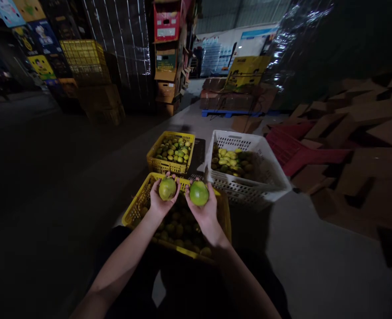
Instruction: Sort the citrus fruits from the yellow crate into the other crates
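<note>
My left hand [161, 201] holds a yellow-green fruit [167, 188] in its cupped fingers. A greener fruit [199, 193] rests in my right hand [205, 210], close beside the first. Both hands are raised over a large yellow crate [136, 212] with many fruits [179, 230] in its shadowed inside. Behind it stands a smaller yellow crate [171, 167] filled with green and yellow fruits [174, 149]. To the right, a white crate [272, 179] holds more yellow and dark green fruits [229, 158].
Flattened and open cardboard boxes [365, 177] lie on the right, around a red crate [289, 148]. Stacked cartons [167, 62] and a blue pallet [229, 113] stand farther back. At the back left, yellow crates [84, 57] sit on cardboard boxes.
</note>
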Demonstrator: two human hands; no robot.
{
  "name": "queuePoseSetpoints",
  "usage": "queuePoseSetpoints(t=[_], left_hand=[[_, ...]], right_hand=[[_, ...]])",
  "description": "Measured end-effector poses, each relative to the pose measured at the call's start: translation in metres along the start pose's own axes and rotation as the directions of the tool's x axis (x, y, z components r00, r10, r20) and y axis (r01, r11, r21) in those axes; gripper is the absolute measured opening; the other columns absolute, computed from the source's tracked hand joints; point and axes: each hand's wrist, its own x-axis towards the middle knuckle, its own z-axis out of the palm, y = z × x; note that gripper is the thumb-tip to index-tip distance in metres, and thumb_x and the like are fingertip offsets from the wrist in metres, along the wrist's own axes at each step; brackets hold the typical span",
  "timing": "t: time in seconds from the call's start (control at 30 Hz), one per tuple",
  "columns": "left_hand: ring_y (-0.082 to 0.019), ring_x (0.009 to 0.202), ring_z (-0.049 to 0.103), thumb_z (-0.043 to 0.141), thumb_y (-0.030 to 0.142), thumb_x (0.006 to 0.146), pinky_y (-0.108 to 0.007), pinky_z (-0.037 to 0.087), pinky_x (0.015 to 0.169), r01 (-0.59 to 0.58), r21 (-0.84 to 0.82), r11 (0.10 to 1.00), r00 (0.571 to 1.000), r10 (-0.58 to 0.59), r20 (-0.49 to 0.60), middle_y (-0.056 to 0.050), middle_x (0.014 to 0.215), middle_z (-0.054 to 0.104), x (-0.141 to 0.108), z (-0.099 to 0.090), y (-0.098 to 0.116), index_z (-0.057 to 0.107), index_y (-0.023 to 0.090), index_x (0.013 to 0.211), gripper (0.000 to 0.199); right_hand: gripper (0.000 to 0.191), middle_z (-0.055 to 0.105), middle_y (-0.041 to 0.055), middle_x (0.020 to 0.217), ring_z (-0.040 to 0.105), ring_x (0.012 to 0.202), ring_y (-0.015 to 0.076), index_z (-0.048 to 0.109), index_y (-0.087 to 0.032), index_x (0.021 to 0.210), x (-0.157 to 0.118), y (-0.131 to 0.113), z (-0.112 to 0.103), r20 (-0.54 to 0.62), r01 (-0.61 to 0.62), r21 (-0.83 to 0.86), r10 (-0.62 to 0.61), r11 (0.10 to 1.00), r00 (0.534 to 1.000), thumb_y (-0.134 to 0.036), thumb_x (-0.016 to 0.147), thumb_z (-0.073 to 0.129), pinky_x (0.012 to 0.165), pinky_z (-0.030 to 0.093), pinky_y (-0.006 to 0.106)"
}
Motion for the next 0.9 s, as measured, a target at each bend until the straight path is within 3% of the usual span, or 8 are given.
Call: queuePoseSetpoints(t=[0.2,0.4,0.63,0.9], left_hand=[[-0.021,0.101,0.066,0.050,0.027,0.086,-0.037,0.053,0.091,0.012,-0.012,1.000,0.999,-0.012,0.045,-0.007,0.101,0.072,0.0037,-0.0043,-0.0011,0.064,0.021,0.118,0.035],[-0.023,0.105,0.064,0.049,0.030,0.086,-0.038,0.050,0.095,0.004,-0.008,1.000,0.996,-0.003,0.086,-0.008,0.107,0.071,0.0043,-0.0049,-0.0045,0.063,0.019,0.120,0.039],[-0.022,0.105,0.065,0.049,0.029,0.085,-0.035,0.051,0.092,-0.017,-0.009,1.000,0.995,0.018,0.094,-0.008,0.109,0.071,0.0050,-0.0050,-0.0058,0.063,0.020,0.122,0.040],[-0.020,0.102,0.065,0.047,0.031,0.087,-0.035,0.048,0.095,-0.010,-0.017,1.000,0.997,0.011,0.080,-0.007,0.109,0.071,0.0042,-0.0058,-0.0041,0.063,0.020,0.121,0.039]], right_hand=[[0.011,0.074,-0.0022,0.078,0.069,0.079,0.0152,0.067,-0.025,0.084,-0.0002,0.0002,0.0000,0.010,-0.003,0.037,0.003,0.999,1.000,-0.034,0.078,0.065,0.079,0.057,0.031],[0.023,0.075,0.0022,0.083,0.070,0.086,0.0182,0.068,-0.023,0.089,-0.0045,-0.0006,0.0033,-0.004,-0.036,0.091,0.036,0.995,0.999,-0.039,0.086,0.051,0.083,0.056,0.034],[0.020,0.075,0.0028,0.088,0.068,0.096,0.0211,0.068,-0.024,0.090,-0.0055,-0.0010,0.0012,0.032,-0.010,0.107,0.006,0.994,0.999,-0.036,0.081,0.054,0.089,0.054,0.040],[0.029,0.075,0.0045,0.090,0.068,0.097,0.0205,0.066,-0.021,0.097,-0.0055,-0.0003,0.0014,-0.008,-0.023,0.153,0.024,0.988,1.000,-0.037,0.089,0.043,0.090,0.054,0.040]])
